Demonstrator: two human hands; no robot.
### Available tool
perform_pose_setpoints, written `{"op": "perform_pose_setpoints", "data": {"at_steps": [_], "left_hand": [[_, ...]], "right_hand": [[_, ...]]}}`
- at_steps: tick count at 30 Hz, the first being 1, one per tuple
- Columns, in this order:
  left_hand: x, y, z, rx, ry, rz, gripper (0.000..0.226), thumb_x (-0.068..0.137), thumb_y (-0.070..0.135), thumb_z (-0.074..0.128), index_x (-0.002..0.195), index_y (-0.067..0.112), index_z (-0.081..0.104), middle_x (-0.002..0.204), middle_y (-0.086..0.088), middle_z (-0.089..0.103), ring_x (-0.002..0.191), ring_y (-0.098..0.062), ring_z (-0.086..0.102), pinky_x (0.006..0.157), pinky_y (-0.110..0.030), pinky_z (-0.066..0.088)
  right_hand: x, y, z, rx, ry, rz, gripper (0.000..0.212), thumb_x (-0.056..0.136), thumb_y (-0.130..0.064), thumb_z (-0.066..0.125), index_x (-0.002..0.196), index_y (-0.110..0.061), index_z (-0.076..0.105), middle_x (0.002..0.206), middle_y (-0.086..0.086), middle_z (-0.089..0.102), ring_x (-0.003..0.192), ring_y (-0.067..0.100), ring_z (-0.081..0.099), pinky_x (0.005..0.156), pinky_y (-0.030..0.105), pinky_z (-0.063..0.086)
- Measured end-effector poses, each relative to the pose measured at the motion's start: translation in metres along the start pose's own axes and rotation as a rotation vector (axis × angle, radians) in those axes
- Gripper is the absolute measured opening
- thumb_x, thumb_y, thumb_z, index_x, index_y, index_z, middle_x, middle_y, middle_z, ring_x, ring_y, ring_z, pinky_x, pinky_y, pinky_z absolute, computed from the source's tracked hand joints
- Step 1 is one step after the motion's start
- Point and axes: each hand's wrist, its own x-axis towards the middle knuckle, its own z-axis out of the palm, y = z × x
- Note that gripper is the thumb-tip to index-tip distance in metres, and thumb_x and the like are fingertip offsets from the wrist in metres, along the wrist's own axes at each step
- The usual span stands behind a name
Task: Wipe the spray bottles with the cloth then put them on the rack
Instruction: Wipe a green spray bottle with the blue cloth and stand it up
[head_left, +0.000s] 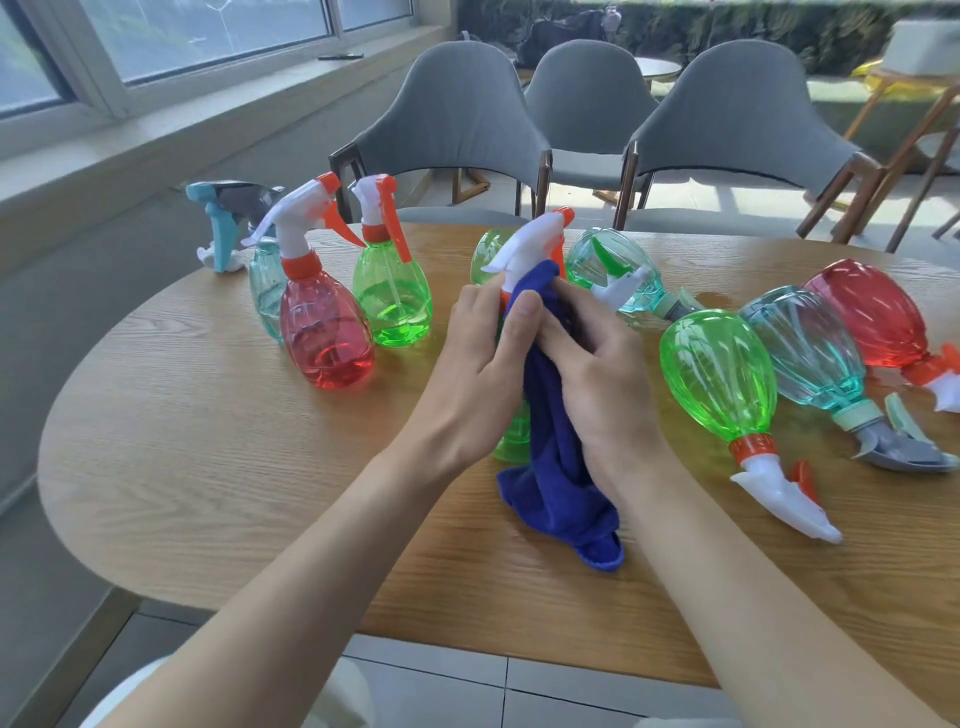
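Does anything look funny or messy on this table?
Yes. Four spray bottles lie tipped on their sides at the right: a green bottle, a teal bottle, a red bottle and a fourth bottle behind the blue cloth. The upright bottles at the left look normal.

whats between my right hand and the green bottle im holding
The blue cloth: the right hand holds it against the green bottle, which the left hand grips near the neck. The head view shows this.
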Motion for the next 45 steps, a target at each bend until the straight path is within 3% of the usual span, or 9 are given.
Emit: {"op": "perform_pose_setpoints", "data": {"at_steps": [6, 13, 19, 23, 27, 30, 34, 42, 45], "left_hand": [[0.005, -0.003, -0.001, -0.186, 0.089, -0.001, 0.029, 0.114, 0.02, 0.053, 0.133, 0.009, 0.071, 0.124, -0.016, 0.071, 0.111, -0.01, 0.068, 0.094, -0.021, 0.051], [0.009, -0.009, -0.002, -0.382, 0.198, -0.125, 0.033, 0.104, 0.02, 0.071, 0.133, 0.005, 0.074, 0.126, -0.007, 0.078, 0.123, -0.02, 0.072, 0.109, -0.038, 0.056], [0.01, -0.007, 0.0, -0.469, 0.215, -0.179, 0.029, 0.099, 0.017, 0.076, 0.123, 0.0, 0.078, 0.117, -0.011, 0.08, 0.109, -0.014, 0.073, 0.094, -0.024, 0.058], [0.01, -0.011, 0.0, -0.578, 0.185, -0.216, 0.036, 0.096, 0.018, 0.079, 0.128, 0.002, 0.076, 0.123, -0.014, 0.078, 0.126, -0.029, 0.07, 0.112, -0.042, 0.054], [0.011, -0.013, -0.001, -0.619, 0.158, -0.233, 0.044, 0.088, 0.024, 0.084, 0.127, 0.005, 0.076, 0.125, -0.023, 0.075, 0.122, -0.032, 0.071, 0.113, -0.048, 0.053], [0.01, -0.01, 0.0, -0.584, 0.149, -0.219, 0.043, 0.088, 0.023, 0.086, 0.127, 0.006, 0.077, 0.121, -0.023, 0.076, 0.106, -0.022, 0.072, 0.103, -0.039, 0.058], [0.008, -0.008, 0.002, -0.531, 0.136, -0.201, 0.033, 0.094, 0.013, 0.08, 0.123, -0.001, 0.074, 0.099, -0.002, 0.08, 0.094, -0.009, 0.072, 0.088, -0.023, 0.056], [0.008, -0.005, -0.001, -0.282, 0.141, -0.123, 0.027, 0.105, 0.035, 0.069, 0.114, 0.012, 0.08, 0.12, -0.028, 0.068, 0.111, -0.035, 0.069, 0.103, -0.054, 0.056], [0.006, -0.005, 0.003, -0.151, 0.126, -0.095, 0.03, 0.112, 0.036, 0.056, 0.114, 0.016, 0.079, 0.11, -0.023, 0.063, 0.093, -0.019, 0.06, 0.094, -0.041, 0.051]], "right_hand": [[0.004, -0.002, -0.003, 0.131, 0.044, 0.072, 0.028, 0.098, -0.017, 0.068, 0.126, -0.015, 0.075, 0.122, 0.011, 0.077, 0.121, 0.032, 0.071, 0.113, 0.057, 0.05], [0.006, 0.0, -0.001, 0.151, 0.069, 0.07, 0.026, 0.098, -0.024, 0.072, 0.122, -0.014, 0.077, 0.121, 0.015, 0.077, 0.121, 0.037, 0.071, 0.11, 0.059, 0.052], [0.003, -0.002, 0.0, 0.198, 0.143, 0.082, 0.015, 0.088, -0.031, 0.079, 0.095, -0.018, 0.076, 0.098, 0.006, 0.078, 0.096, 0.023, 0.074, 0.09, 0.042, 0.059], [0.003, -0.005, -0.001, 0.262, 0.154, 0.109, 0.006, 0.099, -0.014, 0.072, 0.093, -0.013, 0.074, 0.096, 0.009, 0.077, 0.09, 0.022, 0.073, 0.08, 0.035, 0.061], [0.002, -0.007, -0.002, 0.293, 0.177, 0.12, 0.007, 0.1, -0.012, 0.071, 0.094, -0.01, 0.074, 0.096, 0.011, 0.078, 0.088, 0.024, 0.074, 0.075, 0.034, 0.062], [0.003, -0.008, -0.002, 0.311, 0.218, 0.126, 0.005, 0.1, -0.008, 0.07, 0.099, -0.005, 0.074, 0.098, 0.011, 0.08, 0.091, 0.024, 0.075, 0.078, 0.032, 0.062], [0.006, -0.007, 0.0, 0.288, 0.258, 0.136, 0.009, 0.1, -0.006, 0.07, 0.107, -0.008, 0.075, 0.102, 0.008, 0.082, 0.096, 0.023, 0.078, 0.083, 0.032, 0.063], [0.004, 0.0, 0.002, 0.199, 0.138, 0.122, 0.022, 0.103, -0.02, 0.07, 0.123, -0.014, 0.078, 0.118, 0.01, 0.079, 0.118, 0.03, 0.073, 0.109, 0.052, 0.055], [0.002, 0.0, 0.002, 0.142, 0.074, 0.124, 0.022, 0.105, -0.03, 0.067, 0.121, -0.021, 0.079, 0.121, 0.008, 0.078, 0.12, 0.03, 0.072, 0.112, 0.058, 0.051]]}}
